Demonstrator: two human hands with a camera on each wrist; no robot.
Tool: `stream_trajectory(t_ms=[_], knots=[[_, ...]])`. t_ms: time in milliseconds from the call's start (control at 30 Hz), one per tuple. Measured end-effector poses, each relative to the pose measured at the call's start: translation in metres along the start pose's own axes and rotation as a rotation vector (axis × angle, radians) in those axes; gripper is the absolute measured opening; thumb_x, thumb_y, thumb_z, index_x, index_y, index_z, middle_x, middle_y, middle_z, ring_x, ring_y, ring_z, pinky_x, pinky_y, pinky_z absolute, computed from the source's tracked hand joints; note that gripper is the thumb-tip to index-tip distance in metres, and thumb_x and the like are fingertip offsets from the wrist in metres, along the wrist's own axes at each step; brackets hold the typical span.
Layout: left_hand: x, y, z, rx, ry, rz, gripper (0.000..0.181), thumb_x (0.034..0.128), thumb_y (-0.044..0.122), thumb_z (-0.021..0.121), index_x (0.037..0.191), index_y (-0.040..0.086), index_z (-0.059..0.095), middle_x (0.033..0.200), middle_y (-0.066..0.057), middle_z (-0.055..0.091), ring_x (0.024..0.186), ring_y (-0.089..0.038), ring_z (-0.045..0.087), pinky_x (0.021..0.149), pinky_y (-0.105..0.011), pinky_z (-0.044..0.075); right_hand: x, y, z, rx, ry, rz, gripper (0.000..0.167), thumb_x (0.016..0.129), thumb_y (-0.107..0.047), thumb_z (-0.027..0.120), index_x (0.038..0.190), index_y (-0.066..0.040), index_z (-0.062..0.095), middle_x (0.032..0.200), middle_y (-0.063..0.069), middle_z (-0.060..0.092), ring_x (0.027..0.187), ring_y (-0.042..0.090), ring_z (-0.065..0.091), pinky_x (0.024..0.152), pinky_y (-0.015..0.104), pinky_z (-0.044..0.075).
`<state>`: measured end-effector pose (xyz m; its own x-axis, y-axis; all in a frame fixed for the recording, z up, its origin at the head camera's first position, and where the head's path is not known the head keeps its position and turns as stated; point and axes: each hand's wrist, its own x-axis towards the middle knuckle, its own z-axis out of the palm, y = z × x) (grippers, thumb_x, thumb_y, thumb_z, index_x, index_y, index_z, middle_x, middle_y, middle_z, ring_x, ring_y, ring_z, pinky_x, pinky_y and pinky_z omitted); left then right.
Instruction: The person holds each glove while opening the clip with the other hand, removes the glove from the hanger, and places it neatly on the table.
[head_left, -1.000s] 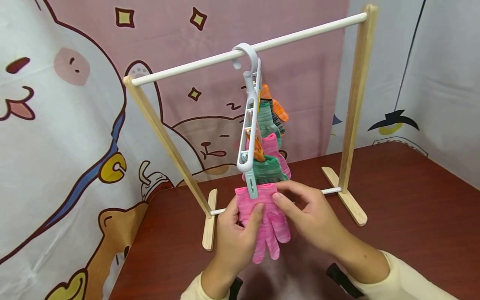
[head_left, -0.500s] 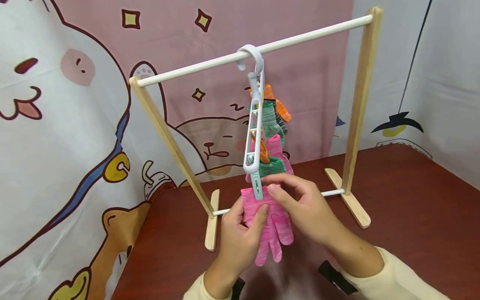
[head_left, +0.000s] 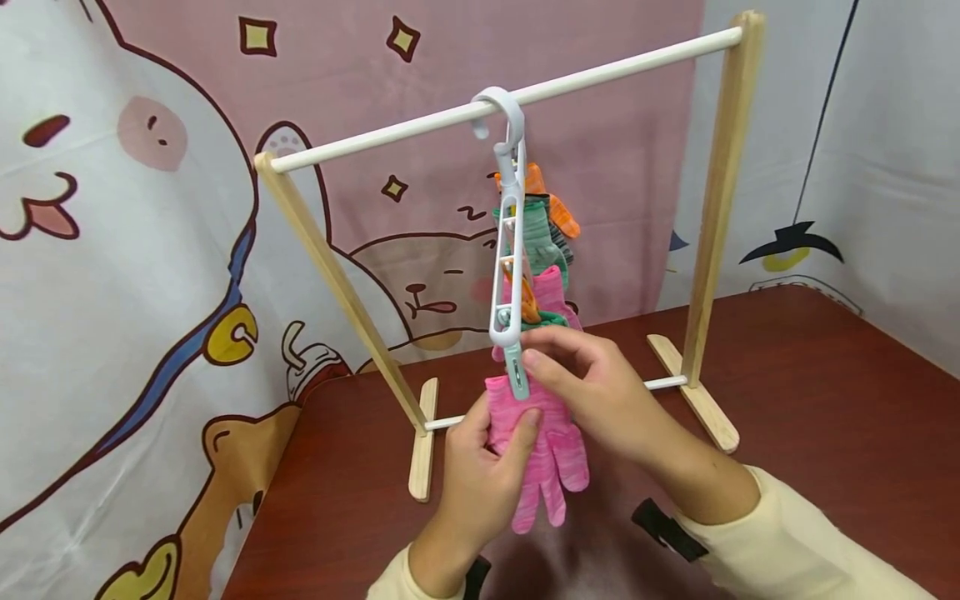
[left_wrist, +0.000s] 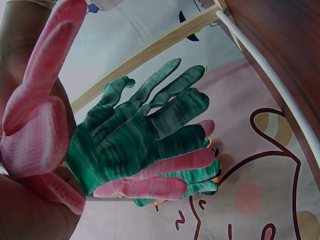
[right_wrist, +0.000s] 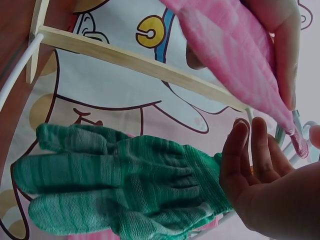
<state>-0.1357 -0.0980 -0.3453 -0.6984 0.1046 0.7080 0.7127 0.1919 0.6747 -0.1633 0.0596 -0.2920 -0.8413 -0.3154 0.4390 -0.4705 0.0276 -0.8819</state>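
Observation:
A pink glove [head_left: 551,442] hangs cuff up from a pale grey-green clip [head_left: 517,379] at the near end of a white folding hanger [head_left: 506,275]. My left hand [head_left: 483,475] pinches the glove's left side below the cuff, thumb in front. Beside the clip is my right hand [head_left: 600,392]; its thumb tip lies at the clip's right edge and its index finger reaches behind. Whether it pinches anything is hidden. In the right wrist view, its other fingers [right_wrist: 260,145] curve apart from the pink glove. Just behind hangs a green glove [left_wrist: 130,135], mostly covered in the head view.
Farther along the hanger hang another pink glove [head_left: 551,287], a light green glove [head_left: 536,237] and an orange glove [head_left: 562,217]. An orange clip [head_left: 528,304] shows among them. The hanger hooks over a white rod [head_left: 622,71] between wooden posts [head_left: 720,208] on the reddish-brown table [head_left: 810,392].
My right hand has moved left and up from the glove cuff's right corner to the clip's edge, covering more of the green glove. My left hand keeps its hold on the pink glove.

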Motion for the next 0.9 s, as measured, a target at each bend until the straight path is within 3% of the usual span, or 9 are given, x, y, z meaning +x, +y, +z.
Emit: stream_trajectory(t_ms=[167, 467, 700, 900], knots=[[-0.001, 0.001, 0.000, 0.015, 0.011, -0.016, 0.017, 0.0958, 0.008, 0.066, 0.113, 0.008, 0.066, 0.090, -0.008, 0.074, 0.076, -0.007, 0.070, 0.059, -0.026, 0.057, 0.005, 0.001, 0.003, 0.047, -0.021, -0.017, 0.027, 0.101, -0.017, 0.056, 0.122, -0.003, 0.065, 0.112, 0.012, 0.071, 0.099, 0.018, 0.071, 0.081, 0.028, 0.057], [0.002, -0.003, 0.002, 0.041, 0.015, 0.033, 0.013, 0.0968, 0.009, 0.064, 0.110, 0.009, 0.066, 0.086, -0.006, 0.073, 0.074, -0.007, 0.069, 0.058, -0.024, 0.056, 0.007, 0.007, 0.006, 0.103, 0.054, -0.018, 0.027, 0.101, -0.016, 0.058, 0.120, 0.001, 0.066, 0.106, 0.011, 0.073, 0.094, 0.017, 0.070, 0.079, 0.026, 0.057], [0.002, -0.002, 0.004, 0.062, 0.017, -0.041, 0.011, 0.0965, 0.014, 0.066, 0.108, 0.011, 0.067, 0.087, -0.004, 0.074, 0.073, -0.007, 0.069, 0.058, -0.024, 0.056, 0.009, 0.012, 0.006, 0.149, 0.048, 0.003, 0.027, 0.100, -0.015, 0.058, 0.119, 0.003, 0.065, 0.107, 0.011, 0.072, 0.093, 0.016, 0.071, 0.078, 0.027, 0.057], [0.000, -0.006, 0.002, 0.082, 0.027, -0.053, 0.009, 0.0960, 0.012, 0.067, 0.105, 0.010, 0.067, 0.084, -0.005, 0.073, 0.071, -0.006, 0.068, 0.057, -0.023, 0.056, 0.014, 0.013, 0.012, 0.144, 0.058, 0.031, 0.026, 0.097, -0.016, 0.062, 0.117, 0.000, 0.068, 0.104, 0.010, 0.072, 0.088, 0.014, 0.065, 0.075, 0.025, 0.055]])
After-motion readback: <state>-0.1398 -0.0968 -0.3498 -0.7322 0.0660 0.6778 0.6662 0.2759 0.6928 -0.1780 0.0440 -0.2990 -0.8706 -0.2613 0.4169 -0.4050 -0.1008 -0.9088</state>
